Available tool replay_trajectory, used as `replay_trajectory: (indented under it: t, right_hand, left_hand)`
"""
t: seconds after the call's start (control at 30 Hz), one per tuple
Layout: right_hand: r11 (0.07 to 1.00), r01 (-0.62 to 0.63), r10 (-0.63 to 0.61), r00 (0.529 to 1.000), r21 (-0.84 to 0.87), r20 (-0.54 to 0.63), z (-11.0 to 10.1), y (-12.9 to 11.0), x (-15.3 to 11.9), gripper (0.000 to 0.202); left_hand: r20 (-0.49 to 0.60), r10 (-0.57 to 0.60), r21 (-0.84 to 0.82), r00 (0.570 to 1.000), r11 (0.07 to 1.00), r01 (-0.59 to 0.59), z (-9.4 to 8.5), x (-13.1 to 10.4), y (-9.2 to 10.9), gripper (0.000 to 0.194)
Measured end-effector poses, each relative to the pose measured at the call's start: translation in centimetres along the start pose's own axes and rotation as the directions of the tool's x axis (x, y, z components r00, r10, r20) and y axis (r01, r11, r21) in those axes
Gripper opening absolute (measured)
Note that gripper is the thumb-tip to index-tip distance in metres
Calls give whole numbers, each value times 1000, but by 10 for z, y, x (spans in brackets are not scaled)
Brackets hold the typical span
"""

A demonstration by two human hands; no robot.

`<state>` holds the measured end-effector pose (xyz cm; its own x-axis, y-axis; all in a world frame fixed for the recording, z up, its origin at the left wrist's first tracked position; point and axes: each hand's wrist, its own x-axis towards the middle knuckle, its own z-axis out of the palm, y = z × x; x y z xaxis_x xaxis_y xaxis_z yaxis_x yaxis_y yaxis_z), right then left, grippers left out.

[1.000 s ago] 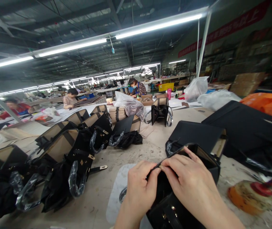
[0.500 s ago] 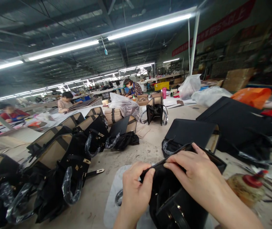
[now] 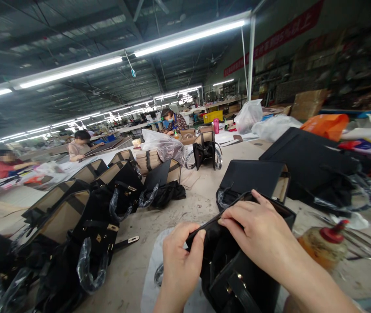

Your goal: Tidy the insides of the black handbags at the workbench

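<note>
A black handbag (image 3: 253, 278) stands in front of me, its dark lining showing and gold-coloured fittings on its near side. My left hand (image 3: 182, 256) pinches the left part of its top edge between thumb and fingers. Farther along the same edge, my right hand (image 3: 253, 230) is closed on the rim, thumb inside. Beneath the bag lies a white sheet (image 3: 154, 269). Just beyond the hands, another black bag (image 3: 250, 178) lies with its flat panel up. The far side of the held bag is partly hidden by my right hand.
Several black bags (image 3: 97, 234) with plastic-wrapped handles crowd the left of the table (image 3: 140, 256). At right stand a red-capped glue bottle (image 3: 324, 243), metal tools (image 3: 364, 239) and a large black bag (image 3: 306, 165). A small bag (image 3: 204, 152) stands farther back. Co-workers (image 3: 174, 121) sit beyond.
The whole view has shifted, so the surroundings appear slightly farther left. Both hands keep hold of the bag's edge, with almost no change in their grip.
</note>
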<state>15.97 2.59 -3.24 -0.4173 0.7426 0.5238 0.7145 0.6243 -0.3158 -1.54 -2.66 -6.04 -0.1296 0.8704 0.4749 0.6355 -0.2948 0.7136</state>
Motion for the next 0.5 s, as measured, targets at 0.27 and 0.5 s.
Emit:
replay_trajectory:
  t: [0.27, 0.5]
  right_hand:
    - [999, -21, 21, 1000, -36, -1, 0, -2, 0, 17]
    - [999, -27, 27, 1000, -36, 7, 1, -1, -1, 16]
  left_hand:
    - [22, -7, -1, 1000, 1000, 7, 1, -1, -3, 13]
    - [28, -14, -13, 999, 1000, 15, 0, -1, -2, 13]
